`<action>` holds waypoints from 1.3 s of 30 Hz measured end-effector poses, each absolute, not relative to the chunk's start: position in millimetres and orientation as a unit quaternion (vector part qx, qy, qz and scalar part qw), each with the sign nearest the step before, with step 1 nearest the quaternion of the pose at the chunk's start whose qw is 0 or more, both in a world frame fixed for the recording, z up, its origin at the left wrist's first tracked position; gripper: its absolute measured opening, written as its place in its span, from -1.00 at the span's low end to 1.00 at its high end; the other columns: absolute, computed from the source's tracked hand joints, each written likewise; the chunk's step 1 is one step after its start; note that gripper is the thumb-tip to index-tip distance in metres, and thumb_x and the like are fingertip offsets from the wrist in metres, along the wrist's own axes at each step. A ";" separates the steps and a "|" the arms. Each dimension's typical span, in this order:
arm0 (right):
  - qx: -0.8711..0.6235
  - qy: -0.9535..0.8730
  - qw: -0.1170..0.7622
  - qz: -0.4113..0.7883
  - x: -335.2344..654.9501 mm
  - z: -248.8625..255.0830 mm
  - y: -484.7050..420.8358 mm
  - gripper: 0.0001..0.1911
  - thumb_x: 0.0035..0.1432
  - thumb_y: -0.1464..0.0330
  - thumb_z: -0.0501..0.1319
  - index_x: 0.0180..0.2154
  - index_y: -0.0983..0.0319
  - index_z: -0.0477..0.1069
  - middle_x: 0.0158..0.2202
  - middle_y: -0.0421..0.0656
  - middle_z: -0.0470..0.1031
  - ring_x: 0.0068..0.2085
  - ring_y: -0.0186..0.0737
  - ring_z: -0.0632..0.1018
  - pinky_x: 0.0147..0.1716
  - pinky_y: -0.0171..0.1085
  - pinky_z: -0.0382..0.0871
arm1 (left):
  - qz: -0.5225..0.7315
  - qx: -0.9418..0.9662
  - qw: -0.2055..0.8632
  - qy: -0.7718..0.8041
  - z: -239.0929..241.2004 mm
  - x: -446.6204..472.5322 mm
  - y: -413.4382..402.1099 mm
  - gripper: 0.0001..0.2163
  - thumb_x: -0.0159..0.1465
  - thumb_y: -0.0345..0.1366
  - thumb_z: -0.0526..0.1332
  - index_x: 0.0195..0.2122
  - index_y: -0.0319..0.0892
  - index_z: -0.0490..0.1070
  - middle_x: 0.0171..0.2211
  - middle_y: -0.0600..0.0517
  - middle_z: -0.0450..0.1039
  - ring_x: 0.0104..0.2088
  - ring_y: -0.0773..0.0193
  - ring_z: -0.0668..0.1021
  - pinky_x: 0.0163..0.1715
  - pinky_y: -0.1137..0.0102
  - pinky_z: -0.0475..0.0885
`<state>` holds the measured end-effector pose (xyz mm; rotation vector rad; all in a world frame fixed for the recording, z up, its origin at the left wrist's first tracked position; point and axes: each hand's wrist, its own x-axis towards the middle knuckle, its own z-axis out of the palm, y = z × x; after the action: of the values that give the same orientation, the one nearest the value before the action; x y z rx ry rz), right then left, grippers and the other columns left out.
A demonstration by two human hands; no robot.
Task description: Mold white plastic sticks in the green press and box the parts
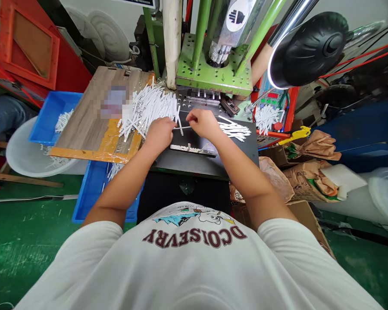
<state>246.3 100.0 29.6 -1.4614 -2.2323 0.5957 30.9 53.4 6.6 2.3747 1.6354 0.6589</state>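
Between my two hands runs a thin white strip (183, 127), roughly level, over the dark metal work plate (177, 162). The fingers of my left hand (159, 134) are closed at its left end. My right hand (203, 123) has its fingertips pinched at the other end. Beside my left hand lies a large heap of white strips (150, 105). A smaller bunch of white strips (236, 130) rests to the right of my right hand. Just below the held strip, a narrow slotted metal bar (194, 149) sits on the plate.
Behind my hands stands a green press (213, 82) with a metal die under it. A wooden board (84, 116) is at left, above a blue bin (87, 193). At right are a black lamp (310, 49), a red control box (292, 110) and paper sacks (310, 176).
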 end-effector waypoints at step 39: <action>-0.546 -0.700 0.388 0.250 320.7 -15.6 -27.6 -0.89 0.28 0.27 0.30 -0.23 0.12 0.60 -0.14 -0.10 0.73 -0.14 -0.04 0.70 -0.04 -0.09 0.60 | 0.344 0.735 0.244 0.531 -3.2 58.8 -16.1 -0.92 0.38 -0.33 0.25 -0.21 -0.08 0.56 -0.18 -0.01 0.71 -0.14 0.15 0.69 -0.01 0.29 0.55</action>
<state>320.7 -27.6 -15.6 -1.3882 -1.7806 0.6358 58.8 -16.1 -3.2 2.0067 1.4514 0.9388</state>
